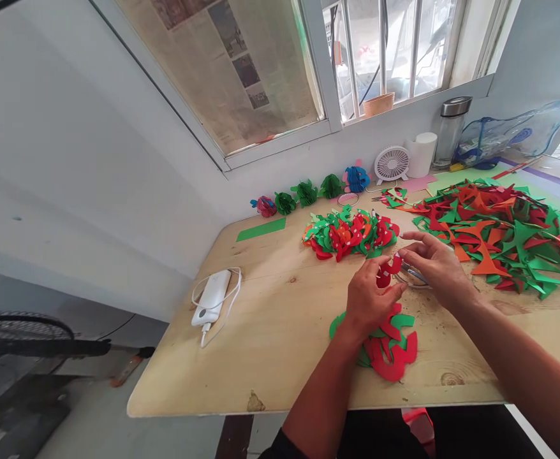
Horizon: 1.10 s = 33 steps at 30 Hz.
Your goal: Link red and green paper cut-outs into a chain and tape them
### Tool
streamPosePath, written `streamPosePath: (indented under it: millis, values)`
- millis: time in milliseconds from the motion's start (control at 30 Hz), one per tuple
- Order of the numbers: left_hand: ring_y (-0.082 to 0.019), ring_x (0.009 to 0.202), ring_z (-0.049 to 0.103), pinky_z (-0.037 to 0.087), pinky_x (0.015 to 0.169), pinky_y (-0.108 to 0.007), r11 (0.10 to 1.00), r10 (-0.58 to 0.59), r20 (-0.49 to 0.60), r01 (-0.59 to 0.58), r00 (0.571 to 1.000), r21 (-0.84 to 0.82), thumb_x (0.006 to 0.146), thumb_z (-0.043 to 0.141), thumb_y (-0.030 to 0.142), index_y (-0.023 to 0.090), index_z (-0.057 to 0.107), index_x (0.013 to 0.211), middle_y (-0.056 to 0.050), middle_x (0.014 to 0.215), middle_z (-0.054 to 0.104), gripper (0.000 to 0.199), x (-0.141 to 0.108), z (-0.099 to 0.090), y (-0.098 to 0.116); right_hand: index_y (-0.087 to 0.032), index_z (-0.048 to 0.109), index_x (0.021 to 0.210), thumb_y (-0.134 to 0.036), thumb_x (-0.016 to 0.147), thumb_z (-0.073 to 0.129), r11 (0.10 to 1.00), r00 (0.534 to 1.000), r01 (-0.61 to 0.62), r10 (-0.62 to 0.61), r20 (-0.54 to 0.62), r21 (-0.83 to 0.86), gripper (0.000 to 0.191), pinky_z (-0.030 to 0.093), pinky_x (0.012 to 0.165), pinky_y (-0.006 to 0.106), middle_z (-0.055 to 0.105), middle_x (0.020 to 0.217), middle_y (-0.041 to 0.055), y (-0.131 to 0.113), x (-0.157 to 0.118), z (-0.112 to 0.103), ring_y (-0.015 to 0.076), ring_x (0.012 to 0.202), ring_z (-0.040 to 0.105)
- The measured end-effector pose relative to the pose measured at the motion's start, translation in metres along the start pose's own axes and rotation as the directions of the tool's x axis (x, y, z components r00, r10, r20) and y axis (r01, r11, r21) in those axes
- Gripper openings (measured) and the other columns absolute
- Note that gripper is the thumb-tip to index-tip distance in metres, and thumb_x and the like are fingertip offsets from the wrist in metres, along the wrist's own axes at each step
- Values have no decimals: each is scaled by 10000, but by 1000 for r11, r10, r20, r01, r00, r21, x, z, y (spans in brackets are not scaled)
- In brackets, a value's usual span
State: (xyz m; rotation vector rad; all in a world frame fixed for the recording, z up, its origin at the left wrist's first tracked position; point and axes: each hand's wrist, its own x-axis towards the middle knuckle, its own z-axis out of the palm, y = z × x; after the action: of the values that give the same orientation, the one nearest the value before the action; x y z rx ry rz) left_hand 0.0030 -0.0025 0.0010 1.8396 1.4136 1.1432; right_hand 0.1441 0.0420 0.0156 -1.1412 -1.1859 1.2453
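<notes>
My left hand (368, 293) pinches a small curved red paper cutout (384, 275) with white patches on it. At its upper end, the thumb of my right hand (435, 264) meets the cutout, beside a small white bit; the index finger is raised a little. Under my right hand lies a shiny, partly hidden object (414, 274) that I cannot make out. Below my left hand is a loose pile of red and green paper cutouts (390, 350). Just beyond both hands sits a heap of red, green and orange cutouts with white patches (342, 234).
A big pile of paper scraps (509, 229) spreads at right. Paper honeycomb figures (305, 193), a small fan (391, 164), a white roll (422, 155) and a glass bottle (447, 137) line the wall. A power bank (212, 298) with cable and a green strip (261, 229) lie left.
</notes>
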Motion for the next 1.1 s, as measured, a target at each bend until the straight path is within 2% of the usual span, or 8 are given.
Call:
streamPosePath:
  millis: [133, 333, 733, 833, 933, 1100]
  values:
    - [-213, 946, 594, 471, 838, -348, 995, 23, -8, -22, 1000, 98, 740, 658, 275, 226, 552, 1148, -65, 1067, 643, 424, 0, 5, -2, -218, 547, 977, -411, 641, 697, 1000, 1000, 3, -3, 11, -6, 416, 401, 497, 253, 571, 613, -36, -1, -2, 3, 123, 540, 523]
    - [-203, 872, 607, 466, 807, -341, 986, 24, -50, -15, 998, 167, 754, 628, 240, 216, 569, 1100, -59, 994, 661, 352, 0, 8, -6, -216, 546, 946, -415, 631, 689, 1000, 1000, 12, -11, 25, -28, 399, 360, 464, 248, 553, 596, -40, -2, -4, 4, 119, 517, 497]
    - [-198, 816, 619, 452, 792, -333, 984, -4, -53, 13, 999, 179, 779, 582, 228, 218, 592, 1078, -54, 936, 686, 299, -1, 7, -3, -210, 542, 975, -394, 642, 695, 1000, 999, -6, 6, 52, 13, 410, 395, 507, 259, 577, 620, -35, -2, -6, 7, 121, 540, 511]
    - [-191, 800, 624, 472, 756, -316, 994, -48, -46, 52, 998, 96, 770, 590, 230, 219, 602, 1075, -51, 914, 687, 306, 0, 6, -3, -207, 550, 978, -390, 648, 697, 1000, 999, -12, 11, 53, 23, 404, 388, 515, 254, 578, 615, -37, -3, -7, 6, 118, 543, 508]
    - [-169, 752, 623, 489, 693, -282, 989, -126, -19, 124, 992, -74, 766, 595, 246, 208, 611, 1073, -46, 880, 686, 310, 0, 6, -3, -206, 555, 974, -397, 663, 689, 1000, 999, -11, 9, 52, 25, 389, 384, 530, 254, 580, 628, -32, -3, -7, 6, 117, 557, 508]
    - [-122, 629, 568, 459, 570, -228, 889, -232, 74, 243, 970, -389, 728, 641, 288, 152, 640, 1019, -44, 785, 664, 322, 3, 6, -5, -212, 556, 996, -411, 657, 697, 998, 997, -25, 20, 68, 60, 417, 419, 586, 274, 628, 716, -2, 0, -6, 6, 143, 636, 558]
